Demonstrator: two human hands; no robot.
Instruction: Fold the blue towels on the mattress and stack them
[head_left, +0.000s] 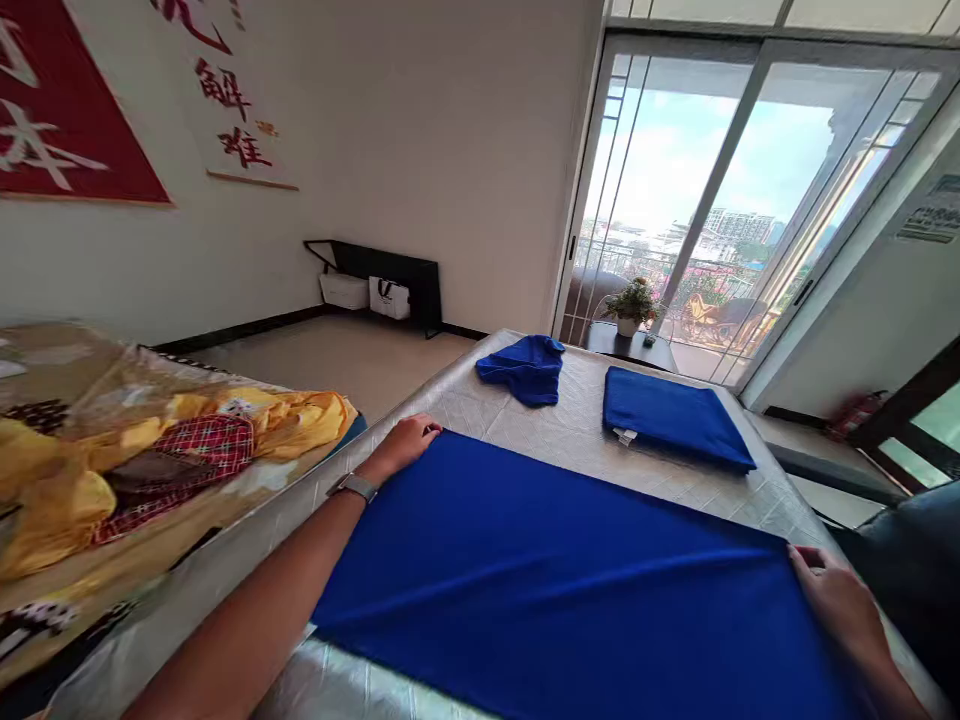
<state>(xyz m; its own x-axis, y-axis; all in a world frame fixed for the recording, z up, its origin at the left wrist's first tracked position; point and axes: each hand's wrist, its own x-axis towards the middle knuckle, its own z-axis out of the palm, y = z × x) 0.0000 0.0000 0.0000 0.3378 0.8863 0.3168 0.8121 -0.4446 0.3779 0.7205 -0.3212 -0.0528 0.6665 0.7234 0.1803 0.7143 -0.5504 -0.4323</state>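
A large blue cloth (555, 570) lies spread over the near part of a mattress (442, 400) in a silvery cover. At its far left corner, my left hand (405, 444) pinches the edge; a watch is on that wrist. My right hand (836, 595) grips the far right corner between thumb and fingers. Beyond the cloth sit a folded blue cloth (675, 415) with a white tag, toward the right, and a smaller crumpled blue cloth (529, 368) near the far edge. Faint creases run across the spread cloth, and its near right part leaves the frame.
On the left stands another bed (262, 490) with rumpled yellow and plaid bedding. A low black shelf (386, 280) holding white bags is against the wall. Past the mattress, a small dark table (630, 345) bears a potted plant (632, 305) before sliding glass doors. Something dark borders the right side.
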